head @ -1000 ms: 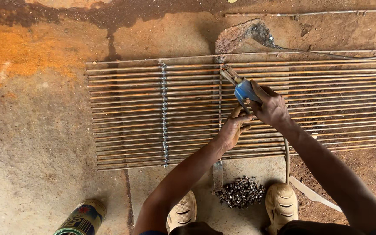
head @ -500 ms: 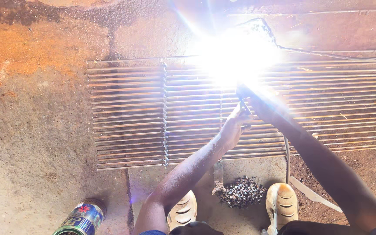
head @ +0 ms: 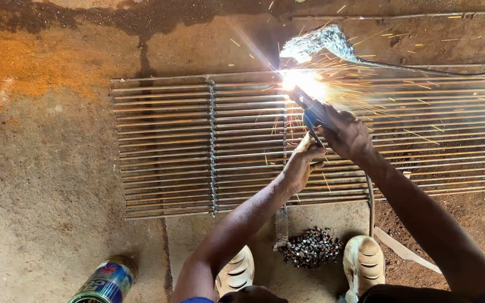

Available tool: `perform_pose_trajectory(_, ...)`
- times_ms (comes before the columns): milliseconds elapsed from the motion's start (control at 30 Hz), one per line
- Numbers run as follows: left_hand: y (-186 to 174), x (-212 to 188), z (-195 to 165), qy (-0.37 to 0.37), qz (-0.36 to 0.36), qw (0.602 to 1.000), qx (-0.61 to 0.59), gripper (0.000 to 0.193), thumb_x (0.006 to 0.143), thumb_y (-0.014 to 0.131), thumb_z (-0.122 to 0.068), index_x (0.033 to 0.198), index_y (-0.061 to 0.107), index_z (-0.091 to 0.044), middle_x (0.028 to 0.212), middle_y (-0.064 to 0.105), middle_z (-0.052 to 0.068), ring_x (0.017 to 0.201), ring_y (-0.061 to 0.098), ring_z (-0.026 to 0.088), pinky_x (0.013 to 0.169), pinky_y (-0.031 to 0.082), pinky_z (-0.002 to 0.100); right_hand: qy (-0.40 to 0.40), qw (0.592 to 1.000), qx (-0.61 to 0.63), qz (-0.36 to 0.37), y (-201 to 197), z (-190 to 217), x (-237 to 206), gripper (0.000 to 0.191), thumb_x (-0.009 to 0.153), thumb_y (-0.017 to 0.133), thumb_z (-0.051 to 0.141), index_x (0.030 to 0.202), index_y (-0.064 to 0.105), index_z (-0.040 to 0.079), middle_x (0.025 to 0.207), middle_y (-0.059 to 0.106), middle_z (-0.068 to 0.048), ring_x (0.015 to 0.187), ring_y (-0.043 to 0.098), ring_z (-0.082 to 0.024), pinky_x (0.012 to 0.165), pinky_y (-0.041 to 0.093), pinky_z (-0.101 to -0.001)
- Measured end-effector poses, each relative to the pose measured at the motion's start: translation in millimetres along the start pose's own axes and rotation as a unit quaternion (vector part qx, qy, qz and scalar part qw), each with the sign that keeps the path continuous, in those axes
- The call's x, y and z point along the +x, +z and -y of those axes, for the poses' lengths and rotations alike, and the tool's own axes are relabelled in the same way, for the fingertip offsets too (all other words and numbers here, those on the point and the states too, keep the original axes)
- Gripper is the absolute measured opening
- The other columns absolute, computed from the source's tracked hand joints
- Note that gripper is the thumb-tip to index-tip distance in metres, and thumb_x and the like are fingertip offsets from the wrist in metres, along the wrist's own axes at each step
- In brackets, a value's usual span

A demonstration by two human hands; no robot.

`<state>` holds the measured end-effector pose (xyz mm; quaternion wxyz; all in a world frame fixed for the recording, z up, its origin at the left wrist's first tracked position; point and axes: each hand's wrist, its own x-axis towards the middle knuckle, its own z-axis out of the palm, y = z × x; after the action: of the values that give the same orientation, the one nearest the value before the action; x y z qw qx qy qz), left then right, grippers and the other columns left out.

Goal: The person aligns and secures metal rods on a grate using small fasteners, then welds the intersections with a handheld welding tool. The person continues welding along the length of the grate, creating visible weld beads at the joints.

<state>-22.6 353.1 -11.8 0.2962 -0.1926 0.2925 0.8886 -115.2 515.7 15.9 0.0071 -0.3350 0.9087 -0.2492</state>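
A grid of long rusty steel rods [head: 169, 140] lies flat on the ground, with a welded cross bar [head: 213, 151] running across it at the left. My right hand [head: 348, 133] grips a blue-handled welding electrode holder [head: 310, 112]. Its tip touches the rods near the far edge, where a bright arc [head: 298, 81] throws sparks to the right. My left hand [head: 301, 163] rests on the rods just below the holder, with its fingers curled near the holder's rear end; whether it grips anything is unclear.
A pile of small dark metal pieces [head: 311, 247] sits between my two pale shoes [head: 363, 264]. A blue can [head: 105, 280] stands at the lower left. A cable [head: 433, 70] runs along the far edge of the grid. Rust-stained concrete lies to the left.
One second ago there was no arc; half a second ago a huge glare flared up. Now it has shrunk to a small bright spot with sparks. Both hands stay in about the same place.
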Motion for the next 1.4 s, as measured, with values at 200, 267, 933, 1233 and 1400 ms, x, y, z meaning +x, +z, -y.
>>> perform_pose_trajectory(200,1.8,-2.2,-3.2,0.011,0.001,1.000,0.005,0.092,0.081,0.070,-0.029,0.162,0.029,-0.020,0.139,0.048,0.008,0.133,0.043,0.027,0.111,0.028,0.062,0.008,1.000,0.020,-0.013,-1.1,2.9,2.6,0.066,0.088,0.075,0.013,0.147,0.051,-0.004,0.090,0.070,-0.024,0.070,0.069,-0.035,0.058,0.055,-0.0475)
perform_pose_trajectory(267,1.5,-1.4,-2.9,0.005,-0.007,1.000,0.001,0.093,0.081,0.070,-0.029,0.163,0.028,-0.023,0.138,0.049,0.008,0.134,0.043,0.026,0.113,0.028,0.060,-0.032,0.999,0.011,-0.029,-2.4,4.5,5.8,0.065,0.090,0.074,0.013,0.148,0.047,0.000,0.090,0.070,-0.022,0.076,0.070,-0.036,0.065,0.057,-0.0474)
perform_pose_trajectory(933,1.0,-7.2,-12.0,0.023,-0.002,1.000,0.011,0.085,0.085,0.067,-0.028,0.161,0.029,-0.027,0.150,0.044,0.008,0.137,0.040,0.027,0.109,0.030,0.059,0.065,0.997,0.019,0.020,-3.2,15.7,17.0,0.069,0.084,0.079,0.013,0.146,0.053,-0.003,0.096,0.070,-0.028,0.078,0.072,-0.041,0.065,0.059,-0.0480)
perform_pose_trajectory(1233,4.3,-12.3,-3.1,0.023,0.003,1.000,-0.002,0.085,0.084,0.071,-0.024,0.160,0.034,-0.023,0.139,0.052,0.015,0.132,0.045,0.034,0.110,0.033,0.061,0.058,0.998,0.014,0.025,-14.0,18.2,7.7,0.071,0.089,0.076,0.015,0.152,0.048,-0.004,0.094,0.071,-0.028,0.070,0.073,-0.036,0.054,0.061,-0.0422)
perform_pose_trajectory(1400,18.7,-22.9,-29.0,-0.001,0.021,1.000,-0.002,0.088,0.085,0.071,-0.028,0.163,0.030,-0.024,0.146,0.050,0.012,0.138,0.041,0.031,0.112,0.030,0.060,0.070,0.997,0.013,0.025,-33.8,33.0,21.6,0.068,0.089,0.077,0.015,0.149,0.051,-0.004,0.098,0.071,-0.029,0.074,0.074,-0.035,0.055,0.061,-0.0412)
